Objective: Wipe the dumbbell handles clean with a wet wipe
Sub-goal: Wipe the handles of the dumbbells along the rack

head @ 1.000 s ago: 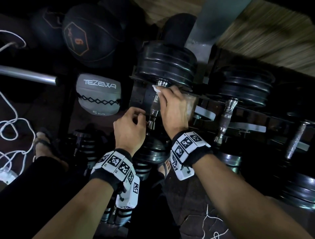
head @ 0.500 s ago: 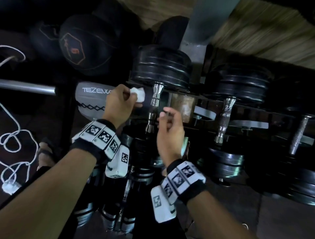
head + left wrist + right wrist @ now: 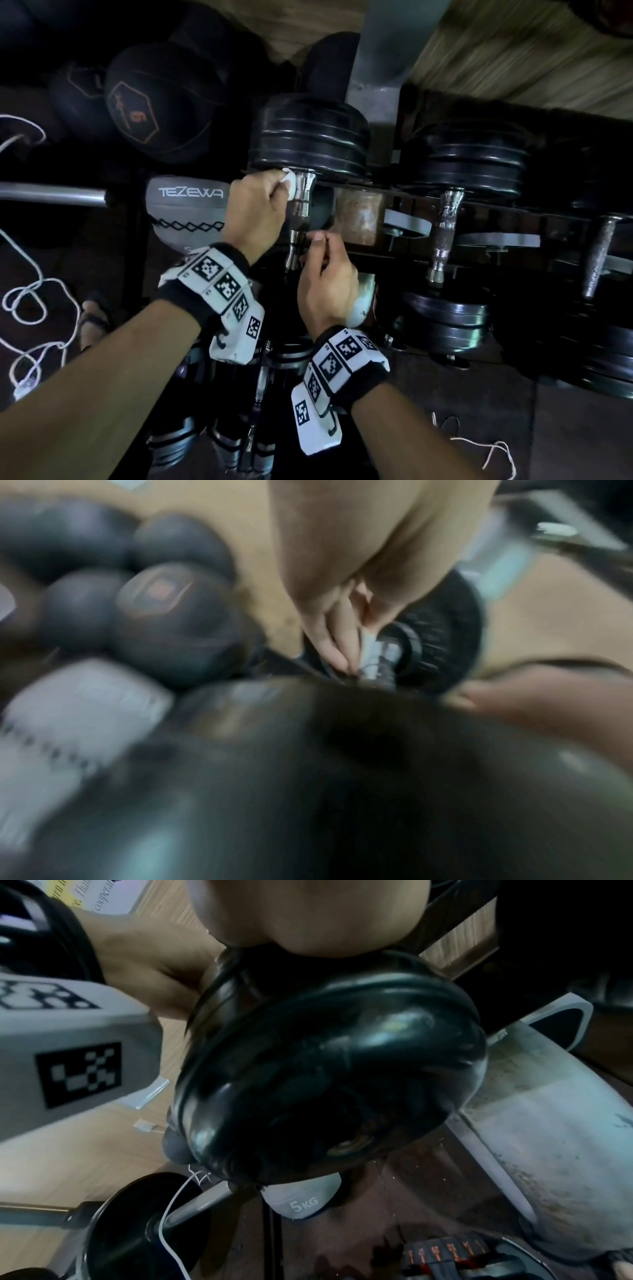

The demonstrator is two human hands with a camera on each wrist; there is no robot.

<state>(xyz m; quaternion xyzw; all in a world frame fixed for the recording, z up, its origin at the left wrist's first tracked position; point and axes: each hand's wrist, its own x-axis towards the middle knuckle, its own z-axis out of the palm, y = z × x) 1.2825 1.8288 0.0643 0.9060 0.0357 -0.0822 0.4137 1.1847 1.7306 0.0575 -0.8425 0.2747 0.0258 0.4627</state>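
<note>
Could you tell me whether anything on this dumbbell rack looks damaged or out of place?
The handle of the far-right dumbbell looks dull and rust-pitted, unlike the shiny handle the left hand is wiping with the wet wipe. The rack plate beside it also shows brownish rust. Nothing looks spilled or fallen.

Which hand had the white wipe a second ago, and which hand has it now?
A second ago the right hand pressed the wet wipe to the top of the dumbbell handle. Then the left hand took it, held it off to the left, and has now brought it onto the handle's top end. The right hand dropped lower, near the handle's bottom. The dumbbells stayed on the rack.
</note>
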